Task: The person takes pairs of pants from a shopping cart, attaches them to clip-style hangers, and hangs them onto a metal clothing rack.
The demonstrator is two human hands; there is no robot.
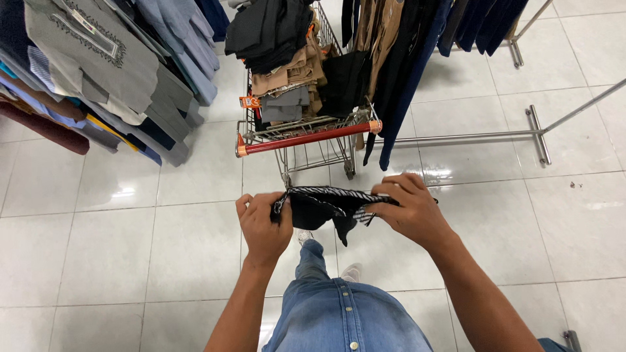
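The left hand [263, 225] and right hand [407, 208] each grip one end of a black garment [323, 207] with a striped band, fingers clenched on the fabric. The garment hangs in mid-air above the tiled floor [98, 195], just in front of the shopping cart [306, 137]. Its type cannot be determined; the folds hide its shape. The cart's far end is cut off by the frame edge.

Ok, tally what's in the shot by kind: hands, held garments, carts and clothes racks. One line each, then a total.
Hands: 2, the left hand and the right hand, both gripping the garment.
Held garments: 1, a black garment with a striped edge.
Shopping carts: 1, a cart piled with folded clothes.
Clothes racks: 2, the left rack and the right rack.
Total: 6
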